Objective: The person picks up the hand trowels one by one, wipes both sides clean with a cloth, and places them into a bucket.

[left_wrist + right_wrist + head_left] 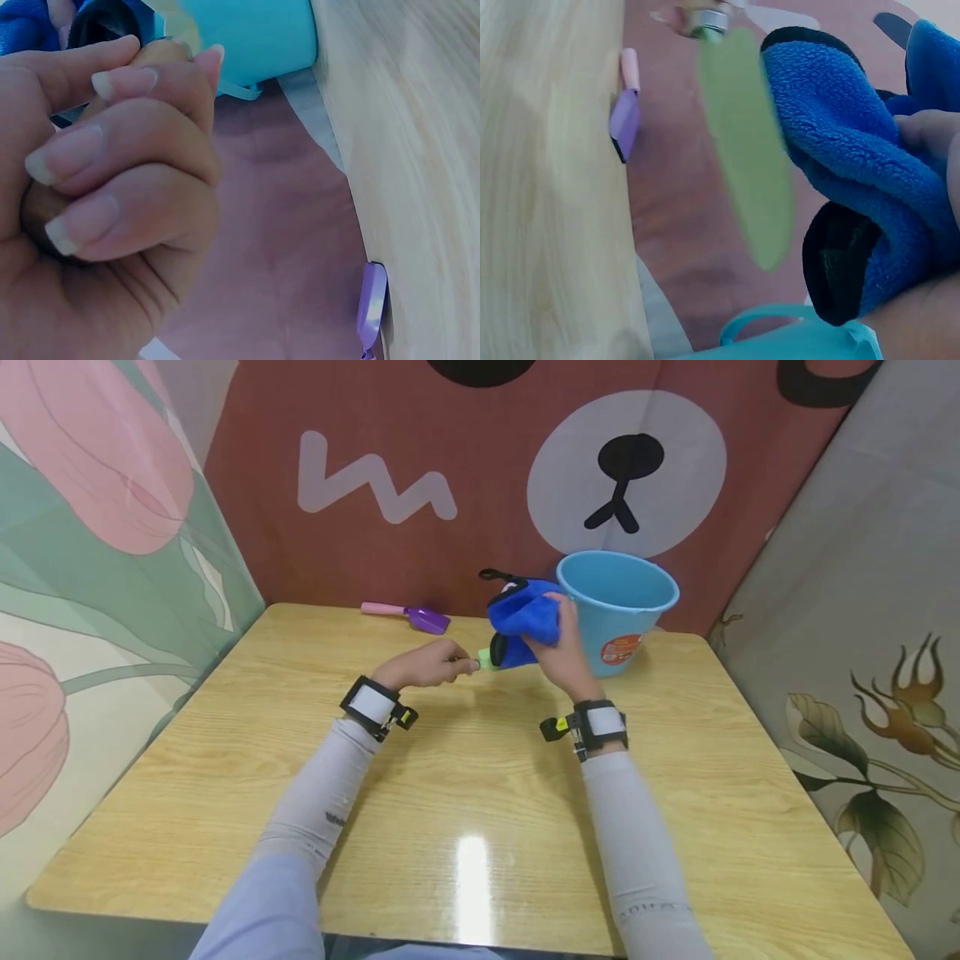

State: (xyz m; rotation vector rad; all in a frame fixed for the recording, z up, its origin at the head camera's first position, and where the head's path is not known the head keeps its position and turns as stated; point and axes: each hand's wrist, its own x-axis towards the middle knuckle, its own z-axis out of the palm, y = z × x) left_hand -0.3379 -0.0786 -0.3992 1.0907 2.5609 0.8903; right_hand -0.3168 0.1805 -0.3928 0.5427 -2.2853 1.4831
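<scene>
My left hand [426,667] grips the wooden handle of a small trowel, its fingers curled round it in the left wrist view. The trowel's long pale-green blade [751,165] has a metal collar and points towards the right hand. Bunched in my right hand [561,653] is a blue fleecy cloth [832,97] with black edging; a black loop [493,574] sticks out at its top. The cloth hangs above the table, close beside the green blade, and overlaps part of it in the head view. Most of the right hand's fingers are hidden behind the cloth's folds.
A light-blue bucket [637,617] with an orange label stands just right of the cloth at the table's back. At the back left lies a purple scoop [429,620] with a pink handle. The wooden table [465,777] meets a printed curtain [375,556] behind.
</scene>
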